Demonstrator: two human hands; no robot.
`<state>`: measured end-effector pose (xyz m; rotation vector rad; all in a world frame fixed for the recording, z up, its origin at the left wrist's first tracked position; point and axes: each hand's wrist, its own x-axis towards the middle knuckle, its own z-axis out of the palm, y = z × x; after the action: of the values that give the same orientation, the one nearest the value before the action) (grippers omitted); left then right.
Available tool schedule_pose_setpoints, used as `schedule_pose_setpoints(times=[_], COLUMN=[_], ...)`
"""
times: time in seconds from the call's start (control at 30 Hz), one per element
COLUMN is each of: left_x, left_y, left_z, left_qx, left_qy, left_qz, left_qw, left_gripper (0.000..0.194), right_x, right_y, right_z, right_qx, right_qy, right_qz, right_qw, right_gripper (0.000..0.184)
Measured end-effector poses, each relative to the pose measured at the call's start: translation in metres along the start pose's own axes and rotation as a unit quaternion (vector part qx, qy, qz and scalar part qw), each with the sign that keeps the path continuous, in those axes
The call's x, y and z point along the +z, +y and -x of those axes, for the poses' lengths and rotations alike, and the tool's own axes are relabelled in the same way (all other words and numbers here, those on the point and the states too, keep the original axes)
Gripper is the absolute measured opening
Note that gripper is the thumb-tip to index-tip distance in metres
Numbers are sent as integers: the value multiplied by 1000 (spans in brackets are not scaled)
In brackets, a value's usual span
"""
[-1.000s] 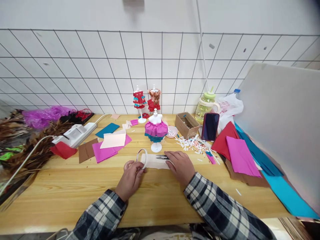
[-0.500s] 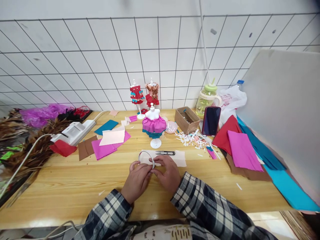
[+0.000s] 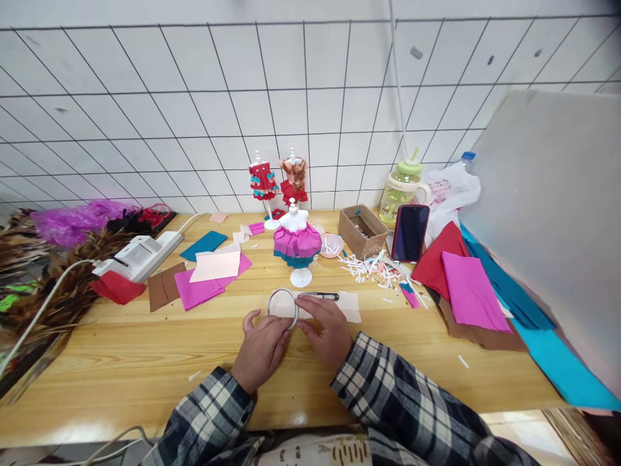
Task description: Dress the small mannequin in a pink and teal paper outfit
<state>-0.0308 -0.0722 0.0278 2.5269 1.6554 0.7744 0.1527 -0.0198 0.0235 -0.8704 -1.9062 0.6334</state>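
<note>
A pale ring (image 3: pixel 297 312) stands upright over the table (image 3: pixel 145 362), the left hand's (image 3: pixel 262 353) grip pinching its lower rim; whether the right hand (image 3: pixel 327 329), at its edge, pinches too cannot be told. Probably light and stiff, it suits rim holds.

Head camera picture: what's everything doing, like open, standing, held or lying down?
White ring: held on edge
Thread snips: lying on pale paper
Front dress form: upright, dressed
Rear dress forms: upright, dressed
Cardboard box: open-topped
Pink dish: holding white scraps
Phone: propped up, screen dark
Green-lidded bottle: upright, lid on
Power strip: adapter plugged in
</note>
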Motion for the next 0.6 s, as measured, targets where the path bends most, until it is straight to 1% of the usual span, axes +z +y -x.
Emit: schedule_pose_setpoints(times=[0.03, 0.1, 0.17, 0.27, 0.33, 0.4, 0.47, 0.53, 0.6], left_x=[0, 1, 1, 0, 0, 0, 0, 0, 0], left_y=[0, 0, -1, -1, -1, -1, -1, -1, -2], left_z=[0, 1, 2, 2, 3, 3, 4, 5, 5], left_qx=[0, -1, 4, 6, 3, 5, 11, 13, 16], left_qy=[-2, -10, -15, -4, 3, 3, -2, -9, -17], left_qz=[1, 2, 2, -11, -20, -24, -24, -21, -18], left_qw=[1000, 1000, 1000, 1000, 1000, 1000, 1000, 1000, 1000], left_gripper=[25, 24, 25, 24, 24, 24, 24, 24, 26], right_x=[1, 3, 4, 4, 4, 3, 4, 5, 5], right_y=[0, -1, -1, -1, -1, -1, -1, -2, -3], right_z=[0, 2, 3, 4, 4, 3, 4, 5, 6], right_qx=[-9, -6, 13, 38, 49, 54, 44, 30, 36], right_qy=[-5, 6, 23, 31, 38, 41, 31, 13, 14], right_qz=[10, 20, 17, -7, -26, -40, -44, -42, -39], right_qw=[1000, 1000, 1000, 999, 998, 997, 998, 999, 998], right_gripper=[32, 25, 20, 11, 12, 19, 25, 22, 22])
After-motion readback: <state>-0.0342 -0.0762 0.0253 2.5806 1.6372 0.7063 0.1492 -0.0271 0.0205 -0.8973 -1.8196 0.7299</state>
